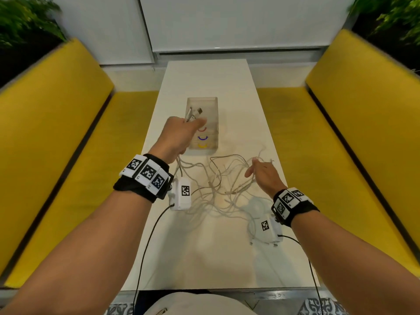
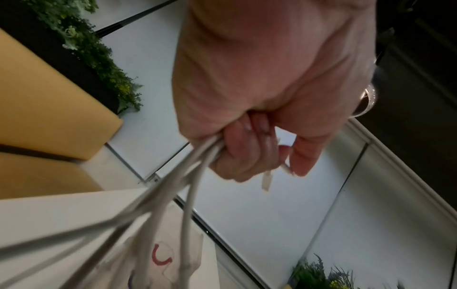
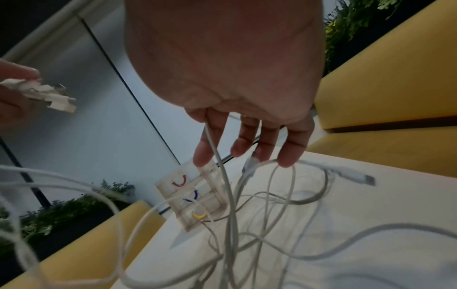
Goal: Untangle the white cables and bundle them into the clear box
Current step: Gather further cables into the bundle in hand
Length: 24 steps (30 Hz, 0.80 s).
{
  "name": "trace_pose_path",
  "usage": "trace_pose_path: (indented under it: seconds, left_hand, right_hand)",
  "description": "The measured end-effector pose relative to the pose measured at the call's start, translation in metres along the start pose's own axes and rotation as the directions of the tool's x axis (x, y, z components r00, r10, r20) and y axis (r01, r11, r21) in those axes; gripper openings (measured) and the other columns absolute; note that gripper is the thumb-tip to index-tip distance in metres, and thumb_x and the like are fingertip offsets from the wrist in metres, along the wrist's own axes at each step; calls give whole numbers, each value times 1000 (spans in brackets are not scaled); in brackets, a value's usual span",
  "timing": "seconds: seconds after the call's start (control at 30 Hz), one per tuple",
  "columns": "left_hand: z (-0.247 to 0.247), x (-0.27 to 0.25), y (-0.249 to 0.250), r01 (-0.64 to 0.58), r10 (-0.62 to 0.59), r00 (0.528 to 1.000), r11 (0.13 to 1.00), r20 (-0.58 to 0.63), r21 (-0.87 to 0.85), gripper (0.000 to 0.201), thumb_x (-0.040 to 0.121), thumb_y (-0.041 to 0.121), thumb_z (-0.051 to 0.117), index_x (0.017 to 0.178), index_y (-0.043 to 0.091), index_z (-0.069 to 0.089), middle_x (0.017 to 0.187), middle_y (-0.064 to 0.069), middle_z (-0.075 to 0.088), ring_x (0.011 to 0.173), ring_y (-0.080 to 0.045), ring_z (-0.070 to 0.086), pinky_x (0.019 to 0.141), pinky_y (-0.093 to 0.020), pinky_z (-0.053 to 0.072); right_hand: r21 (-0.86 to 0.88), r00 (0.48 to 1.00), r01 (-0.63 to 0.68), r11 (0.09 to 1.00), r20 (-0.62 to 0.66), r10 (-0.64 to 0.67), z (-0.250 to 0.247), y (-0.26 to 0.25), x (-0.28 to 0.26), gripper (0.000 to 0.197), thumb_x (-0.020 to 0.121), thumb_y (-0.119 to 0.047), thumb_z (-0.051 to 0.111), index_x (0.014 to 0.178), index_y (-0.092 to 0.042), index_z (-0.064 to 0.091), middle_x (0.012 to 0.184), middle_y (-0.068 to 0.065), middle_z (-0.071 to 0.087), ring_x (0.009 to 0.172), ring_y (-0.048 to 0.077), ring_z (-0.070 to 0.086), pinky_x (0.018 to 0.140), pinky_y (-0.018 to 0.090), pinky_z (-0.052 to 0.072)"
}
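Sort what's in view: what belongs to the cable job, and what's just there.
Job:
- white cables
- clear box
- left hand, gripping cable ends
- right hand, fingers open among the cables

Just there:
- white table
- yellow benches
- plants

No readable words or numbers; only black-and-white coded markers (image 1: 148,172) on the wristbands and wrist camera units.
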<state>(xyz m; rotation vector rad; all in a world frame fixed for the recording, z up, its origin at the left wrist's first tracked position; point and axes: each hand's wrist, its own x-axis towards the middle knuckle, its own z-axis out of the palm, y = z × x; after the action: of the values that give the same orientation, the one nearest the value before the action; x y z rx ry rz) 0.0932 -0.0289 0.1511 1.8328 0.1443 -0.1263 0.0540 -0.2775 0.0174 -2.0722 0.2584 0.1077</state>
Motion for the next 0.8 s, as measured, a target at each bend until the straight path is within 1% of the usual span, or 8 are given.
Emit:
trace_pose_path:
  seconds: [0.1,0.23,0.37,0.43,0.5,0.63,0.73,0.8]
  left_hand:
    - [2,-5,2,-72,71,997,993,-14,-97,46,92,39,70,63,24,38,54,2,30,40,-13,22,40,-22,21]
    - [9,-10,-3,-145,149,987,987,54,-74,36,93,34,71,73,13,49,56,2,32,41,-11,25,43,-24,23]
    - [29,-18,-13,-187,176,970,981,166,57,33,96,35,68,71,16,57,63,-1,51,42,-1,41,42,-16,34]
    - [39,-20,-17,-213,182,963,966,197,148,42,97,40,65,86,-1,63,72,-16,64,51,-4,57,49,-25,46]
    - [46,-21,-19,-232,198,962,957,190,176,41,97,33,64,88,-6,58,70,-19,67,58,-20,67,60,-38,54]
    - [45,-21,-5,-298,288,954,943,87,149,28,92,-2,54,70,12,44,68,-8,65,54,-12,62,53,-26,49]
    - [33,-14,8,-366,370,929,925,-23,101,47,91,-4,52,58,30,57,78,-14,72,59,-10,58,56,-22,44]
    - [27,-12,11,-393,395,917,919,-62,41,48,95,-2,52,58,29,50,80,-18,72,54,-5,56,54,-18,41]
  right_hand:
    - [-36,995,61,998,80,-58,2,-1,4,60,107,-34,35,70,-10,75,96,20,73,92,26,64,71,26,42]
    - [10,968,148,989,205,-146,5,-13,0,53,105,-42,44,76,-8,73,80,16,67,73,23,60,73,29,40]
    - [41,928,256,966,271,-257,12,-46,-8,48,106,-36,44,78,-3,66,66,-5,55,54,2,48,58,20,37]
    - [40,904,291,956,315,-289,16,-63,-12,45,106,-35,44,84,-2,66,74,-2,63,58,9,53,54,17,39]
    - [22,871,343,939,367,-326,18,-78,-16,40,105,-31,43,90,-4,67,87,2,72,62,12,57,53,14,41]
    - [14,838,412,911,387,-384,18,-88,-21,25,103,-20,44,88,-9,61,78,1,70,62,10,54,52,12,40]
    - [49,874,374,926,314,-370,18,-75,-18,23,101,-18,46,83,-12,59,74,0,65,61,13,53,53,21,42]
    - [79,915,313,947,242,-323,18,-61,-13,25,100,-18,45,80,-13,60,76,-1,65,63,15,56,55,30,45]
